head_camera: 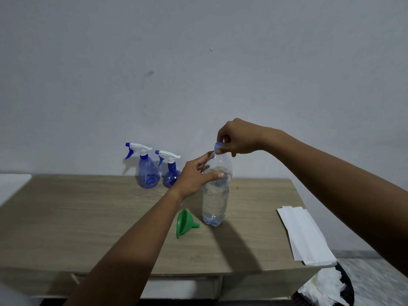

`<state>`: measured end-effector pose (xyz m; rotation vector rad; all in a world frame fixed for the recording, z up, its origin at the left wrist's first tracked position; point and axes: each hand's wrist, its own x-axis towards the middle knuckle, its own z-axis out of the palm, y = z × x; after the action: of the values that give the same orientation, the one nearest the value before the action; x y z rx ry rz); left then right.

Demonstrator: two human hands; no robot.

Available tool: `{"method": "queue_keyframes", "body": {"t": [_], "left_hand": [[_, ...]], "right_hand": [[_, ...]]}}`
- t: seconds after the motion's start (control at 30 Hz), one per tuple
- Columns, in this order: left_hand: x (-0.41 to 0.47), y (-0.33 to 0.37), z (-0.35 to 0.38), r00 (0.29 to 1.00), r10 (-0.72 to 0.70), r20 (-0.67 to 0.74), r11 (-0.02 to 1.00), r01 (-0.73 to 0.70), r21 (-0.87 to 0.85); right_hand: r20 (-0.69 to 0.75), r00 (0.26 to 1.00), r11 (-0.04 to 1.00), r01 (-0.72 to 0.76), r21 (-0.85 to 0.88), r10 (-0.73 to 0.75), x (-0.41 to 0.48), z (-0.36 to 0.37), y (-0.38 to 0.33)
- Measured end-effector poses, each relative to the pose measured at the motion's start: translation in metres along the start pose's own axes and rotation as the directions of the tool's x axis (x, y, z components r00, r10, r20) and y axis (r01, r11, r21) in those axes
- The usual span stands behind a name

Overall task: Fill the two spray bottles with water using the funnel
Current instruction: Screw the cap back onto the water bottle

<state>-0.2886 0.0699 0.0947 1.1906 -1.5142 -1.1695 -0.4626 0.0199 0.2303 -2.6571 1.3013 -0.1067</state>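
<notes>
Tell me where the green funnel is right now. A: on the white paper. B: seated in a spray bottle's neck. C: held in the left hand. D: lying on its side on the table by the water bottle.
D: the green funnel lies on its side on the table, its spout toward the base of the water bottle.

Dim, cool, even light. The water bottle [215, 202] throws a dark shadow near and right across the worktop [66, 217]. Wide-angle bend curves the worktop's edges; fine detail is soft throughout.
</notes>
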Motion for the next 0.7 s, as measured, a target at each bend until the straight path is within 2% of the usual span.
{"method": "queue_keyframes", "body": {"t": [0.17, 0.3, 0.4, 0.47, 0.53, 0.6, 0.7], "left_hand": [[0.003, -0.006, -0.001, 1.0, -0.009, -0.019, 1.0, 0.008, -0.029], [0.003, -0.007, -0.001, 1.0, -0.022, -0.019, 0.998, 0.021, -0.06], [0.001, -0.008, 0.001, 1.0, -0.024, -0.011, 0.997, 0.023, -0.074], [-0.004, -0.017, -0.001, 0.999, -0.054, 0.001, 0.995, 0.054, -0.079], [-0.015, -0.036, -0.005, 0.99, -0.138, -0.009, 0.988, 0.137, -0.075], [-0.026, -0.063, -0.012, 0.976, -0.213, -0.041, 0.977, 0.212, -0.023], [-0.039, -0.1, -0.022, 0.953, -0.295, -0.073, 0.94, 0.303, 0.159]], "right_hand": [[-0.141, 0.99, 0.984, -0.013, -0.175, -0.012, 0.001, 0.016, -0.005], [-0.184, 0.983, 0.989, -0.025, -0.146, -0.002, 0.0, 0.023, -0.004], [-0.253, 0.967, 0.999, -0.036, 0.023, 0.04, -0.007, 0.045, 0.009], [-0.27, 0.953, 0.968, -0.073, 0.24, 0.139, -0.018, 0.074, 0.015], [-0.257, 0.927, 0.859, -0.116, 0.498, 0.274, -0.03, 0.11, 0.017], [-0.207, 0.915, 0.703, -0.106, 0.703, 0.345, -0.04, 0.145, 0.016], [-0.172, 0.929, 0.585, -0.057, 0.809, 0.328, -0.043, 0.185, 0.01]]}}
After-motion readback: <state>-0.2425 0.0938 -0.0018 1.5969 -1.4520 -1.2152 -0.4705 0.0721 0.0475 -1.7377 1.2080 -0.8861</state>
